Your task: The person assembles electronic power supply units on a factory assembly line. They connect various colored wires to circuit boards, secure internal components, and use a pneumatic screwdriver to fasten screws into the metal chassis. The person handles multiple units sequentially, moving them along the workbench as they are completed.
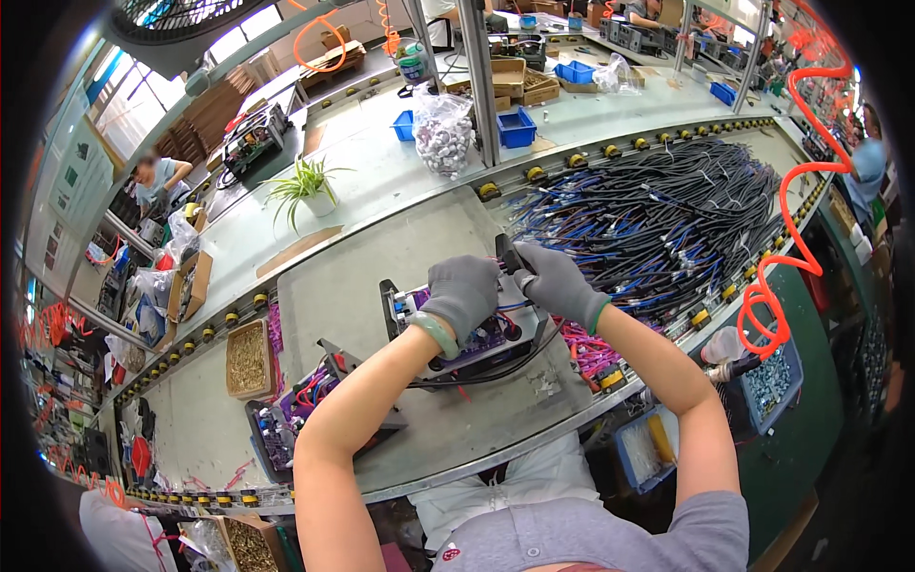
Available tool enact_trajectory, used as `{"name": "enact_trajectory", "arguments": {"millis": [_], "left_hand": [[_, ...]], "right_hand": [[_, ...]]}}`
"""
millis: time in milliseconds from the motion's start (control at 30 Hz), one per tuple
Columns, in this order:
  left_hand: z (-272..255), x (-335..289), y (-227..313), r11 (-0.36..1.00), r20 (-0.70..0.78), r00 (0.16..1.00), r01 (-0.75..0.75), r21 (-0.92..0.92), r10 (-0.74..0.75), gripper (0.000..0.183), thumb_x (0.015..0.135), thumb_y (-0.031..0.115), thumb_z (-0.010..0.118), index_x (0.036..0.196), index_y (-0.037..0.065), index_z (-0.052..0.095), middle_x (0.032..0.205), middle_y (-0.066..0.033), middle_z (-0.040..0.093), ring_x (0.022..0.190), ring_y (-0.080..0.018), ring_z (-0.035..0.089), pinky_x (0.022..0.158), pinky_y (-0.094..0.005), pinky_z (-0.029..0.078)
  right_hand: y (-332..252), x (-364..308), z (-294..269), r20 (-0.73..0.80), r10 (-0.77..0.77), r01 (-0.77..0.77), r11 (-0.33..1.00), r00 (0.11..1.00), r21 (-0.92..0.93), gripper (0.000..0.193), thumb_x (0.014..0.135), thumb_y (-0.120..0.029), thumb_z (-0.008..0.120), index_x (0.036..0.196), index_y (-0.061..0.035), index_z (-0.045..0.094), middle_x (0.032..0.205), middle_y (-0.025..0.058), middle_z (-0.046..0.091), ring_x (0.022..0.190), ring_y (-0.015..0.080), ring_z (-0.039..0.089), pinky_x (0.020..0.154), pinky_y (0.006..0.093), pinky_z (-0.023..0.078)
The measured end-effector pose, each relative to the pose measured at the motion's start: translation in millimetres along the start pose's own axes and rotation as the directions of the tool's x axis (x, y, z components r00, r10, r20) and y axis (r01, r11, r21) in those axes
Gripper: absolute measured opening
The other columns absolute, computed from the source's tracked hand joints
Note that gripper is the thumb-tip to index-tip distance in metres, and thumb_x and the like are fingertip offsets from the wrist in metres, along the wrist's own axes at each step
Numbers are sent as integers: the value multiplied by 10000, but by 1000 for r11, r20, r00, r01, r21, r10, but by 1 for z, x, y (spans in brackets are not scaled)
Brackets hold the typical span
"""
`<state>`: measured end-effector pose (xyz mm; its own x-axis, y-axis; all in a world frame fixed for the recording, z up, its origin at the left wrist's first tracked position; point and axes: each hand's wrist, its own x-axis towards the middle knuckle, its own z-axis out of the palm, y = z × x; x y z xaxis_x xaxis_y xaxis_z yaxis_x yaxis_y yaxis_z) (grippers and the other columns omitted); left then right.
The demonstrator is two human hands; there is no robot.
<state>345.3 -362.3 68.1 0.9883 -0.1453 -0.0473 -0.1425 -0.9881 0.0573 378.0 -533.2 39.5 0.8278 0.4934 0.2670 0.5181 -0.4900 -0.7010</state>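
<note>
Both my hands wear grey gloves and work over a black electronic chassis (pixel 481 362) with purple circuit boards and wires inside. My left hand (pixel 463 294) reaches over it with fingers bent and closed; whatever they grip is hidden beneath the glove. At the chassis's far right end, my right hand (pixel 560 286) is closed, thumb and fingers pinching around a black end piece (pixel 508 254). A thick black cable (pixel 534 355) runs from this end along the near side. Close to my left forearm sits a second open chassis (pixel 286 419) with purple boards and coloured wires.
A big heap of black cables (pixel 667 205) with blue wires lies to the right, pink parts (pixel 600 353) nearer me. A box of brass-coloured pieces (pixel 249 360) stands left. Roller rails border the bench. An orange coiled air hose (pixel 783 248) hangs at right; a potted plant (pixel 316 202) stands beyond.
</note>
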Motion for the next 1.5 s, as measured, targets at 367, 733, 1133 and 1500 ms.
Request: {"name": "enact_trajectory", "arguments": {"millis": [367, 733, 1133, 1500], "left_hand": [[-17, -4, -3, 996, 44, 998, -44, -80, 48, 175, 838, 239, 571, 855, 132, 708, 801, -135, 689, 791, -340, 676, 711, -462, 524], [15, 5, -4, 989, -97, 986, -138, -58, 132, 119, 815, 165, 586, 865, 118, 684, 796, -124, 687, 782, -328, 683, 692, -462, 525], [-40, -13, 8, 934, -9, 999, -34, -357, 33, 292, 921, 308, 561, 1001, 62, 696, 840, -180, 693, 777, -316, 684, 733, -427, 528], [-10, -24, -14, 788, -183, 983, -91, -609, -28, 240, 882, 264, 656, 1005, 69, 722, 846, -139, 721, 782, -250, 712, 723, -354, 546]], "right_hand": [[6, -1, 1, -78, -55, 59, 997, 995, 50, 229, 827, -124, 599, 1036, -36, 631, 791, 221, 640, 774, 404, 631, 685, 464, 494], [-2, -5, 8, -120, -8, 18, 996, 993, 83, 230, 831, -115, 587, 1045, -41, 630, 777, 217, 633, 746, 406, 624, 653, 457, 487], [-42, -1, -34, -217, -461, 434, 886, 861, -160, 226, 806, -178, 713, 1019, -108, 685, 905, 114, 660, 783, 313, 652, 699, 399, 525], [-18, 2, -16, -168, -398, 369, 912, 902, -180, 134, 797, -192, 726, 839, -84, 660, 793, 85, 615, 748, 297, 615, 654, 396, 489]]}}
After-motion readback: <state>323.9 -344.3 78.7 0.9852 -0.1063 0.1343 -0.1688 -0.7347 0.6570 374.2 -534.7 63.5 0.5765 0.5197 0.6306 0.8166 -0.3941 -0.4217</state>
